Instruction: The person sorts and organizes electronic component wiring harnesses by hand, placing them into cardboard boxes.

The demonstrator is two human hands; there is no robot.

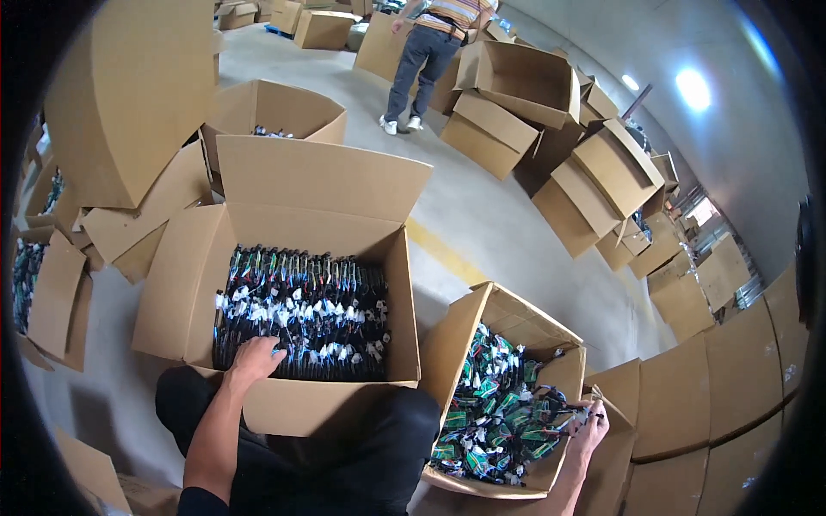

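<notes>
An open cardboard box (pixel 314 404) stands before my knees, packed with upright rows of thin black packaged items (pixel 301 267) bearing white tags and green and blue parts. My left hand (pixel 256 359) is closed at the near left of these rows, with a bit of blue at its fingertips; what it grips is hidden. To the right, a tilted cardboard box (pixel 564 365) holds a loose heap of similar black items with green cards (pixel 490 421). At its right wall my right hand (pixel 589 426) is closed around a bunch of black items (pixel 551 413), their ends fanning toward the heap.
Behind the packed box is another open carton (pixel 288 107). Tall cartons (pixel 133 112) rise at the left, beside a smaller filled box (pixel 60 301). Several cartons (pixel 602 172) line the right side. A person (pixel 426 60) stands farther off on the grey floor (pixel 465 211).
</notes>
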